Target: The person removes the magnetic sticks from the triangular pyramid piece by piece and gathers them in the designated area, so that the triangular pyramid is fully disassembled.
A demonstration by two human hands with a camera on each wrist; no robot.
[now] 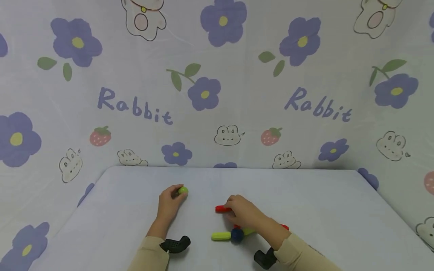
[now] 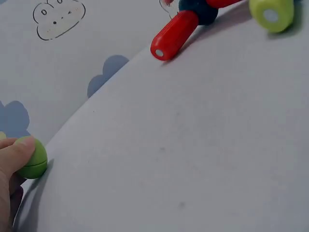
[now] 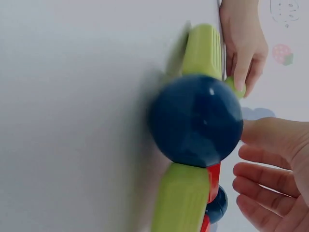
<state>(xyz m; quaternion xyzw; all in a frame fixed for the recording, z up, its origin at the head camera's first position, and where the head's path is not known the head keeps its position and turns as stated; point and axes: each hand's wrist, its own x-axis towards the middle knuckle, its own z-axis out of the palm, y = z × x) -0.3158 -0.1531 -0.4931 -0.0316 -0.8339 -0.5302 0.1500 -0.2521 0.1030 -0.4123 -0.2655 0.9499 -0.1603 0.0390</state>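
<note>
My left hand [image 1: 168,203] pinches a small green ball [image 1: 183,190] between thumb and fingers at the back left of the table. My right hand [image 1: 245,212] reaches over a group of toy rods and balls, its fingers loosely bent and spread in the right wrist view. Under its fingertips in the head view, a red rod [image 1: 222,209] sticks out to the left. Nearer me, a dark blue ball [image 1: 237,236] joins a yellow-green rod [image 1: 220,236] on its left to another on its right. A second blue ball [image 3: 216,203] shows farther back; the near ball hides my thumb tip.
Everything lies on a white-covered table [image 1: 315,203], with a cloth wall [image 1: 237,94] of printed flowers and rabbits behind. A black device is strapped at each wrist, the left one [image 1: 176,244] and the right one [image 1: 264,259]. Another red rod end [image 1: 285,227] shows beyond my right forearm.
</note>
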